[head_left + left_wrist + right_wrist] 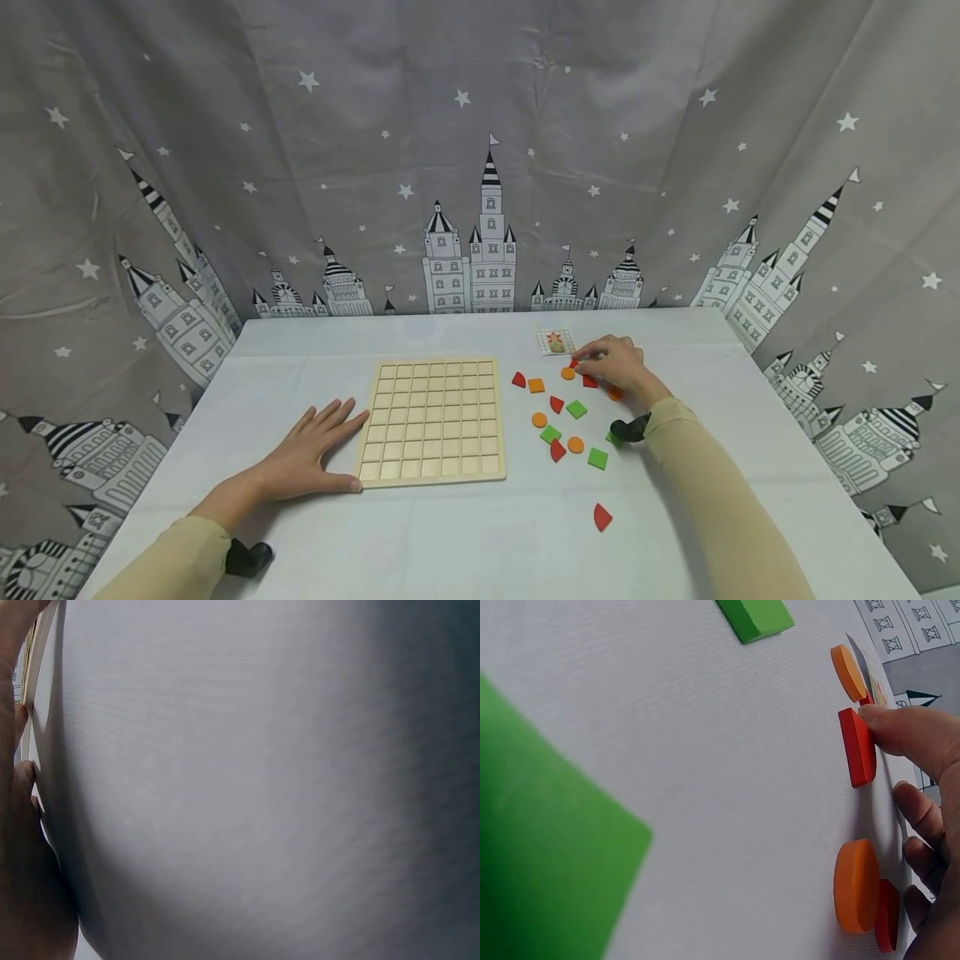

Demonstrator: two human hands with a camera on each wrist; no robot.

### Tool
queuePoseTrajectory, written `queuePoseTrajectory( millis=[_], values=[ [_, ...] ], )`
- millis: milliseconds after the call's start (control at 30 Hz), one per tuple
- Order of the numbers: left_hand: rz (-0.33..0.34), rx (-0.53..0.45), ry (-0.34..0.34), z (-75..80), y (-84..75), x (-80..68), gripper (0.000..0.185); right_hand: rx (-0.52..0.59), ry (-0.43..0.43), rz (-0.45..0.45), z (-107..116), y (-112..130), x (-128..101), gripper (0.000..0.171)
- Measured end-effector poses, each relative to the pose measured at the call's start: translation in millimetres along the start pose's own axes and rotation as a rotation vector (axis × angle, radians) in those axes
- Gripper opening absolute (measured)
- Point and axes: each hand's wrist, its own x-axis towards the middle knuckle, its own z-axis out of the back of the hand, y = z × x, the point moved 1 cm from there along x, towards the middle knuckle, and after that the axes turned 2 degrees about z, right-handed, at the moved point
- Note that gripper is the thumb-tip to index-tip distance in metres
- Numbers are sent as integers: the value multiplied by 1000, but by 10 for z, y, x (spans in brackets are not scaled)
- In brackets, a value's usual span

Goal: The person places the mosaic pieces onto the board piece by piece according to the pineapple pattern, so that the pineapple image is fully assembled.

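A pale wooden grid board (431, 422) lies on the white table. My left hand (318, 450) rests flat beside it with spread fingers, its thumb and a fingertip at the board's left edge. At the far right, my right hand (617, 365) pinches a small red piece (574, 363) between thumb and index finger, just above the cloth; its shape is mostly hidden. Close under that hand lie a red quarter-circle piece (590, 382) and an orange disc (567, 373). In the right wrist view, the thumb (889, 724) shows beside a red piece (857, 748).
Several loose red, orange and green pieces are scattered right of the board, among them a green square (597, 458) and an orange square (536, 386). A red quarter circle (602, 517) sits nearer the front. A printed pattern card (555, 342) lies at the back.
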Motion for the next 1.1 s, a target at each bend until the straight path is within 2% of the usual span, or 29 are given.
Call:
queuePoseTrajectory(
  millis=[533, 900, 1100],
  values=[
    [13, -6, 15, 15, -16, -8, 112, -8, -54, 46, -31, -13, -45, 29],
    [7, 11, 10, 0, 0, 5, 112, 24, -49, 25, -27, -17, -86, 29],
    [0, 22, 5, -15, 8, -1, 112, 26, -30, 49, -10, -4, -84, 30]
  ],
)
